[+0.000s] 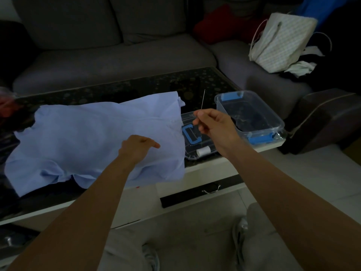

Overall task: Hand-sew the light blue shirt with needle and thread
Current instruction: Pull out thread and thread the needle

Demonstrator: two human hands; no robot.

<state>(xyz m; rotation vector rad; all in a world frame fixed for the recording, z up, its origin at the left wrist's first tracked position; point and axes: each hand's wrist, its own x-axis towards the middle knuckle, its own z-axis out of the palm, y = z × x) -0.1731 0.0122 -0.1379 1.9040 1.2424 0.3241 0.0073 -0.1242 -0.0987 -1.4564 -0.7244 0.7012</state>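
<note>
Light blue and spread flat, the shirt (78,133) covers the left and middle of a dark, speckled table (136,85). Its near hem hangs a little over the table's front edge, and its right edge overlaps a clear lid (188,118).

The left hand (136,148) rests on the shirt's right part, knuckles up and fingers curled under, with one fingertip pointing right. Whether it grips the cloth cannot be told, since the fingers hide the contact.

The right hand (214,126) is raised just right of the shirt, above the lid. It pinches the needle (203,99) between thumb and fingertips. The needle stands nearly upright, its point above the hand. A thread on it is too fine to make out.

A white spool (203,151) lies on its side at the near end of the lid, apart from both hands. The lid carries a blue handle. Just to its right, at the table's corner, sits a clear box (220,102) with blue latches, open on top.

Under the tabletop, a dark drawer (201,192) with a metal pull faces the person, whose knees show at the bottom edge.

Behind the table runs a grey sofa (117,61). On its right side are a red cushion (214,24) and a pale bag (277,45) with white handles, which leans beside some crumpled white cloth.
</note>
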